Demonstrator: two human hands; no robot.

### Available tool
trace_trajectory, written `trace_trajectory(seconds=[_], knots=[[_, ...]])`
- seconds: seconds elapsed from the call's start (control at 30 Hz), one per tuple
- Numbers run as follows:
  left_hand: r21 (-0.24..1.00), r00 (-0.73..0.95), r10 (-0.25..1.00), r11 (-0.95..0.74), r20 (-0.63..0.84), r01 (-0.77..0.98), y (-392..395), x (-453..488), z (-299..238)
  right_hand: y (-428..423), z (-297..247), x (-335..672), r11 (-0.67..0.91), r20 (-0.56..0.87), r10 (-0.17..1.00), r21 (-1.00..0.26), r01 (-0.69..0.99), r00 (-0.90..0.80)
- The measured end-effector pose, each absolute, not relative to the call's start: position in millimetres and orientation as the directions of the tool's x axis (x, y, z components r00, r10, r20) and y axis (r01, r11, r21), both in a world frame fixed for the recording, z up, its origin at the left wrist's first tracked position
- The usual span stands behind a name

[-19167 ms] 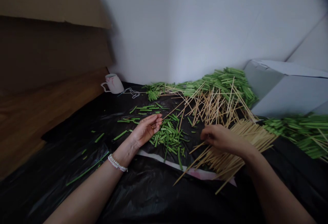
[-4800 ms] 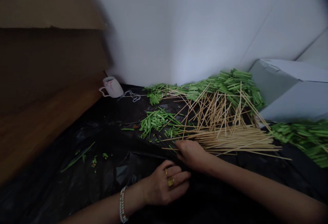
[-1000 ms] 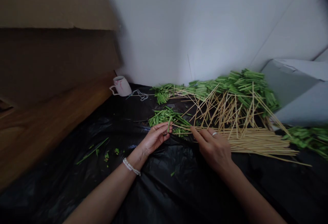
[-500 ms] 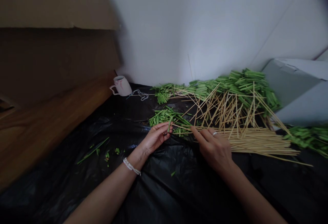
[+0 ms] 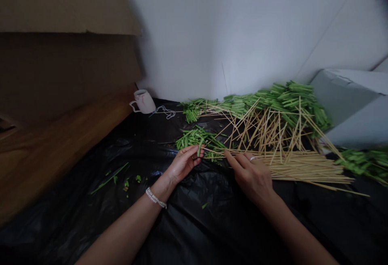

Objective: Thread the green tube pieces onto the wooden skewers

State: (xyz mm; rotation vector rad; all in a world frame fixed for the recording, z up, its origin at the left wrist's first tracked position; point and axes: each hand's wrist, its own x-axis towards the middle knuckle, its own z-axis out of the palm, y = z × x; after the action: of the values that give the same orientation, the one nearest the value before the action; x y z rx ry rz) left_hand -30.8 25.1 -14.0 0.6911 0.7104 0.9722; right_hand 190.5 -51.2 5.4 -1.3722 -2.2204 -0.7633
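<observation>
My left hand pinches a short piece of green stem between thumb and fingers. A thin wooden skewer runs from that stem to my right hand, whose fingers are closed on it. The skewer's tip meets the stem; I cannot tell how deep it goes. Just beyond my hands lies a loose heap of cut green stems. A thick bundle of bare skewers lies flat to the right of my right hand. Behind it, stems threaded on skewers are piled against the wall.
A white mug stands at the back left beside a tangled pale cord. Black plastic sheeting covers the surface. A cardboard box is at left, a light box at right. Green scraps lie at left.
My right hand has shifted slightly left, toward my left hand, with the skewer. The stem in my left hand has turned a little; the piles are unchanged.
</observation>
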Motion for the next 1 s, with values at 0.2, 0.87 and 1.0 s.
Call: trace_trajectory(seconds=[0.2,0.87,1.0], knots=[[0.800,0.364,0.908,0.371,-0.207,-0.471,25.9,-29.7,-17.0,-51.5,5.3,190.1,0.379,0.608,0.665,0.225,0.898,-0.433],[0.867,0.306,0.938,0.282,-0.161,-0.410,24.4,-23.9,-21.4,-55.3,8.5,182.8,0.422,0.658,0.615,0.191,0.886,-0.435],[0.865,0.307,0.936,0.294,-0.174,-0.406,25.1,-24.4,-23.1,-56.0,6.8,179.1,0.383,0.617,0.663,0.207,0.900,-0.424]])
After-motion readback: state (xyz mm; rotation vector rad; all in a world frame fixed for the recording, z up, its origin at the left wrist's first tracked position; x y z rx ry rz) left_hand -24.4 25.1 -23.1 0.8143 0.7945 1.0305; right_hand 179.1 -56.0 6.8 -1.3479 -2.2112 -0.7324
